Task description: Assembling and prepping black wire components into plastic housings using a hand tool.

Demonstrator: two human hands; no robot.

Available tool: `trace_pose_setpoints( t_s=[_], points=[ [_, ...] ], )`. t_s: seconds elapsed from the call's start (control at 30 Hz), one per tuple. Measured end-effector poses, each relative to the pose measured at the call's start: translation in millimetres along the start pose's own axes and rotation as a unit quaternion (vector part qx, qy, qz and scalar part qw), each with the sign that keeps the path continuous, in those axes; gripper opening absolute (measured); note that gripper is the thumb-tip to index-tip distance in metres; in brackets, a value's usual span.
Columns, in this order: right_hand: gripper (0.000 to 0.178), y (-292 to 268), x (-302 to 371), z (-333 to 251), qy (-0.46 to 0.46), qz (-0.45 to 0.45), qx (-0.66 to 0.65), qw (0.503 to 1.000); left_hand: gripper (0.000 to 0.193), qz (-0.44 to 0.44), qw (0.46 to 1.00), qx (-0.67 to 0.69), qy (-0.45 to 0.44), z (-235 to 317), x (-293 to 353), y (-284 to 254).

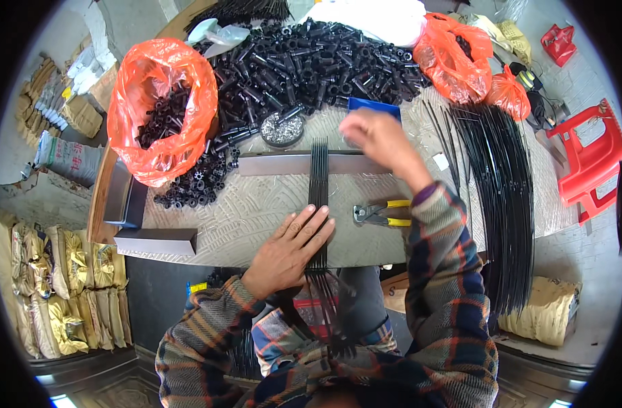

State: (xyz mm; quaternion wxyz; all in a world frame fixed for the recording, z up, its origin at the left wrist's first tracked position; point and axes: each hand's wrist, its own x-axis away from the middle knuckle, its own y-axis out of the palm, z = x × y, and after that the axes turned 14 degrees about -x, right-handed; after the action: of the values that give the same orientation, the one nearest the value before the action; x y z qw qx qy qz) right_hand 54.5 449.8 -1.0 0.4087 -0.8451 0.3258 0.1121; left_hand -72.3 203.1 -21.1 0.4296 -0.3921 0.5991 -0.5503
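My left hand [294,248] lies flat, fingers outstretched, over a narrow row of thin black rods [318,178]. The rods run across the table edge toward my lap, and their far ends rest over a long grey metal bar [273,164]. My right hand [379,139] is raised over the far end of the bar, beside a blue box [374,105]. Its fingers are drawn together and slightly blurred; whatever they may hold is too small to make out. Between my arms lie pincers with yellow handles [372,213]. A round dish of small shiny metal pieces [282,129] stands left of my right hand.
A big heap of black tubular parts [311,64] covers the table's far side. An orange bag [131,136] of black parts stands left, more orange bags [454,61] at far right. Long black rods [505,197] hang over the right edge, near a red stool [586,156].
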Motion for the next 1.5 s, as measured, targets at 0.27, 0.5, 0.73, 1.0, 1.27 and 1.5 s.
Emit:
trace_pose_setpoints(
  t_s=[0.27,0.5,0.73,1.0,1.27,1.5],
  points=[
    [0.02,12,24,-10,0.03,-0.022,0.117,0.992,0.073,0.008,0.999,-0.048,-0.01,3,-3,5],
    [0.022,10,27,-3,0.051,-0.033,0.199,0.978,0.076,-0.03,0.998,-0.053,-0.027,4,-7,1],
    [0.027,10,25,-5,0.048,-0.034,0.2,0.978,0.072,-0.018,0.998,-0.059,-0.028,4,-7,2],
    [0.028,12,24,-5,0.039,-0.039,0.182,0.982,0.07,-0.009,0.996,-0.083,-0.02,4,-5,3],
    [0.023,11,25,0,0.02,-0.029,0.178,0.983,0.069,-0.007,0.999,-0.046,0.005,0,-4,4],
    [0.023,10,26,-2,0.036,-0.037,0.19,0.98,0.07,0.015,1.0,-0.007,0.006,0,-6,4]
  ],
)
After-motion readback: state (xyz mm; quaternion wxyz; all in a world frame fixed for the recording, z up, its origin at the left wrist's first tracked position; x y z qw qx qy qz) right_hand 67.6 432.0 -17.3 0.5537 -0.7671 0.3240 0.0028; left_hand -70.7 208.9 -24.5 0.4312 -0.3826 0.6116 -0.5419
